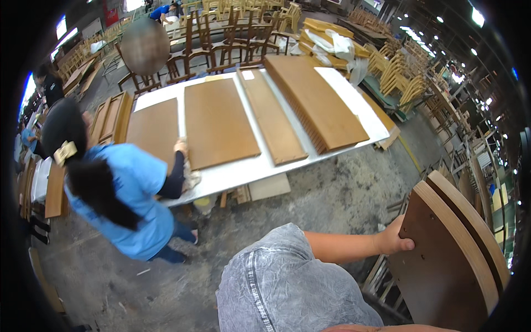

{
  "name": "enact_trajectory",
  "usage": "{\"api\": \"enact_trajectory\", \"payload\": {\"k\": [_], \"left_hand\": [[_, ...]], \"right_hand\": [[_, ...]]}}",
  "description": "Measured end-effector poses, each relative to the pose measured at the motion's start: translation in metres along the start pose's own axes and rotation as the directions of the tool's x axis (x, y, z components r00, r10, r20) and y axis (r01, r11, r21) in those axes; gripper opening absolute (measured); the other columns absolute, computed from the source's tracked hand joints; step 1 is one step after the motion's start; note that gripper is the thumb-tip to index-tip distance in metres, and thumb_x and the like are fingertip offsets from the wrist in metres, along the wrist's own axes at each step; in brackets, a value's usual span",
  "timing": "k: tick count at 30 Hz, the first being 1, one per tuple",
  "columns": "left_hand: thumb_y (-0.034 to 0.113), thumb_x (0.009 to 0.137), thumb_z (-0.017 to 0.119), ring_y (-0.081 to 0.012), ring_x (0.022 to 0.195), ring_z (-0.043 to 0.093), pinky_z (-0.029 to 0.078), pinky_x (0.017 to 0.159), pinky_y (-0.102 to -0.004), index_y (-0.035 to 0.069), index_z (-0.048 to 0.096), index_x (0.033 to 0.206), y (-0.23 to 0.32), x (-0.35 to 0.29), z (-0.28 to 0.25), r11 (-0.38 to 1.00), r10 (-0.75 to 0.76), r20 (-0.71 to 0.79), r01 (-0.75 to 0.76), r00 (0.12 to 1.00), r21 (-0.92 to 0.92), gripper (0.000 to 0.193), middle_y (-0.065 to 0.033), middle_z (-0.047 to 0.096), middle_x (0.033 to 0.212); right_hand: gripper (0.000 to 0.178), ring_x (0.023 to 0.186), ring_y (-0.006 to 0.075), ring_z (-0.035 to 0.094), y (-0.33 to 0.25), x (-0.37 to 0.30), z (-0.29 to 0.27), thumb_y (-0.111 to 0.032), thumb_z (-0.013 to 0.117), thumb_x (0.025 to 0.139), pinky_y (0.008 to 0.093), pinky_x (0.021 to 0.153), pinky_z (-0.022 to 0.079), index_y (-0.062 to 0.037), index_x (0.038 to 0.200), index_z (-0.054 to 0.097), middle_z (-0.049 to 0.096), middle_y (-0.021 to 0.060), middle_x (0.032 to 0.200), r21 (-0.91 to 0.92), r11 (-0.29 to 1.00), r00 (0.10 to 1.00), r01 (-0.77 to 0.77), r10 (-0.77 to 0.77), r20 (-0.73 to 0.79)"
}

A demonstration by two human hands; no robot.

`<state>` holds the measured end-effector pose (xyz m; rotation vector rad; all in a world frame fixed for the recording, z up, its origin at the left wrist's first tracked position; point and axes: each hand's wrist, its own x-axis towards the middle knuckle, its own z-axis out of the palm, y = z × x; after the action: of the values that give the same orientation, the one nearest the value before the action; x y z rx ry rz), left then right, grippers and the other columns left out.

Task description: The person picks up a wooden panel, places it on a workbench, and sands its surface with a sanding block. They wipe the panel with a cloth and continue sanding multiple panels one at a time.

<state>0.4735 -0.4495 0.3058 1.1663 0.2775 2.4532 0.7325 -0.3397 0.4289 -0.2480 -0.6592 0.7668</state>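
Observation:
My left hand (395, 238) reaches out to the right from a grey sleeve, closed on the edge of two curved brown wooden panels (434, 260). The panels stand upright, one behind the other with a narrow gap between them. Small dark holes dot the near face, and the curved edges are paler. A strip of my other arm shows along the bottom edge, but my right hand is out of sight.
On the left a co-worker in a blue shirt (130, 182) rests a hand on a white-topped table (238, 183). Brown boards (218, 124) and a thick stack of panels (318, 105) lie on it. Dark chairs (221, 41) stand behind; pale chair frames (395, 69) are piled back right.

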Motion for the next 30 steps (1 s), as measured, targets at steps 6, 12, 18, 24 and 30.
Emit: {"api": "enact_trajectory", "payload": {"k": [6, 12, 18, 24, 30], "left_hand": [[0.069, 0.076, 0.082, -0.0208, 0.129, 0.051, 0.042, 0.11, -0.0375, -0.003, 0.043, 0.144, -0.091, 0.146, -0.13, 0.992, -0.092, -0.052, 0.096, 0.994, 0.084, 0.107, -0.0126, 0.057, 0.137], [0.068, 0.087, 0.072, -0.0221, 0.129, 0.05, 0.042, 0.11, -0.0377, -0.003, 0.044, 0.143, -0.181, 0.286, -0.212, 0.985, -0.097, -0.141, 0.115, 0.985, 0.127, 0.095, -0.0129, 0.057, 0.137], [0.077, 0.097, 0.045, -0.0241, 0.133, 0.05, 0.04, 0.114, -0.0393, 0.001, 0.041, 0.148, -0.254, 0.396, -0.333, 0.998, -0.022, -0.313, 0.042, 0.95, 0.056, 0.092, -0.0133, 0.054, 0.143], [0.081, 0.097, 0.033, -0.0265, 0.137, 0.048, 0.039, 0.116, -0.0411, 0.004, 0.039, 0.152, -0.308, 0.469, -0.443, 0.986, 0.158, -0.639, -0.09, 0.753, 0.137, 0.095, -0.0126, 0.049, 0.15], [0.08, 0.099, 0.034, -0.0266, 0.137, 0.048, 0.042, 0.114, -0.0422, 0.004, 0.04, 0.151, -0.296, 0.518, -0.53, 0.96, 0.275, -0.722, -0.143, 0.635, 0.24, 0.093, -0.0149, 0.049, 0.149]], "right_hand": [[0.09, 0.148, 0.0402, 0.035, 0.157, 0.044, 0.066, -0.074, 0.052, 0.092, 0.0634, 0.122, 0.027, -0.0101, 0.155, 0.044, 0.036, 0.0137, 0.164, 0.022, 0.999, 0.998, 0.036, -0.034, -0.054], [0.09, 0.148, 0.0403, 0.036, 0.283, 0.104, 0.116, -0.074, 0.053, 0.092, 0.0635, 0.122, 0.027, -0.0098, 0.155, 0.044, 0.036, 0.0139, 0.164, -0.028, 0.997, 0.991, 0.075, -0.077, -0.112], [0.09, 0.147, 0.0404, 0.036, 0.452, 0.168, 0.181, -0.074, 0.054, 0.092, 0.0637, 0.122, 0.027, -0.0096, 0.154, 0.044, 0.036, 0.0141, 0.164, 0.002, 1.0, 1.0, -0.019, 0.019, -0.016], [0.09, 0.144, 0.0364, 0.041, 0.661, 0.206, 0.295, -0.073, 0.057, 0.091, 0.0588, 0.12, 0.033, -0.0086, 0.153, 0.046, 0.043, 0.0121, 0.159, 0.075, 0.988, 0.928, -0.134, 0.099, 0.359], [0.086, 0.143, 0.0335, 0.043, 0.842, 0.165, 0.419, -0.07, 0.054, 0.097, 0.0505, 0.12, 0.036, -0.0081, 0.156, 0.042, 0.042, 0.0111, 0.16, -0.103, 0.882, 0.779, -0.459, 0.456, 0.431]]}}
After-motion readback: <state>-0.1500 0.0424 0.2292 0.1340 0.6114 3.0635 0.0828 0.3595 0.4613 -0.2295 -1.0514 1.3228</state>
